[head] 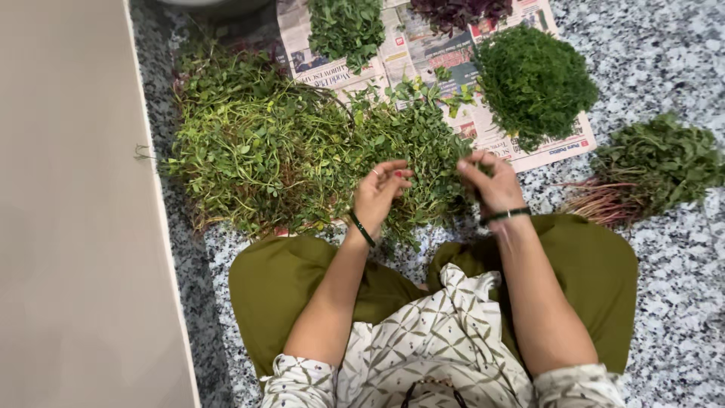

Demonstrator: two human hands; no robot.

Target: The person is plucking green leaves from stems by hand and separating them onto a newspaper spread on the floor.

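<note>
Before us on the granite floor (664, 45) spreads the big heap of leafy greens (302, 151) (partly over newspaper (423, 53)); our left hand (377, 193) and right hand (491, 181) pinch sprigs at its near edge.

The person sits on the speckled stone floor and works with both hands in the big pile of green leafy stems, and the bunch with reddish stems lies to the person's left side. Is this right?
Not quite. In the head view the bunch with reddish stems lies to the person's right, not left. The rest holds: the left hand and right hand work in the big pile of green leafy stems on the speckled stone floor.
</note>
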